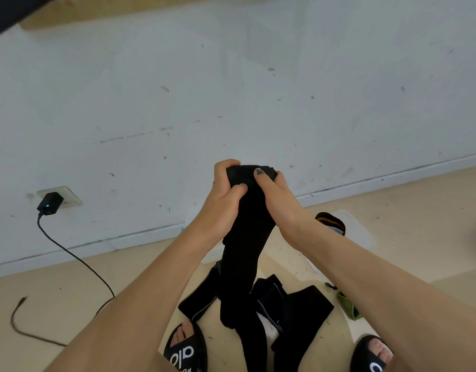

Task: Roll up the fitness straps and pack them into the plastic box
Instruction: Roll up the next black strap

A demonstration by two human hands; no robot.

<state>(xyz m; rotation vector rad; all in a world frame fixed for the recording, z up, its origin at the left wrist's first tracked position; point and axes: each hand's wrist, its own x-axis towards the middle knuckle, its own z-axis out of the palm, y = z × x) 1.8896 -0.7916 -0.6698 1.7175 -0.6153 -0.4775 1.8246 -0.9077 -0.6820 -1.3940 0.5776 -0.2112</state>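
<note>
1. We have both hands raised in front of the wall: the left hand (223, 189) and the right hand (274, 194) are each clenched around the top end of one black strap (245, 237), thumbs pressing its bunched upper edge.
2. The strap hangs from that grip toward the floor (124, 277), its lower part reaching the loose pile of straps (285, 299) lying between our two sandals.
3. We judge that the rolling is only starting: the top looks folded over or wound a turn or so, while most of the length hangs free.
4. Next we need to turn the bundle over itself with both hands, keeping the edges lined up and the tail taut, so the roll stays tight and narrow.
5. The plastic box (357, 232) sits on the floor behind our right forearm, near the wall's base; a rolled strap (330, 222) seems to lie in it, though the arm hides much of it.
6. Room is fair: open floor to the left, but a charger cable (78, 261) trails there from the wall socket, and a green item (349, 304) lies just right of the pile. The hanging tail could snag on the pile below.
</note>
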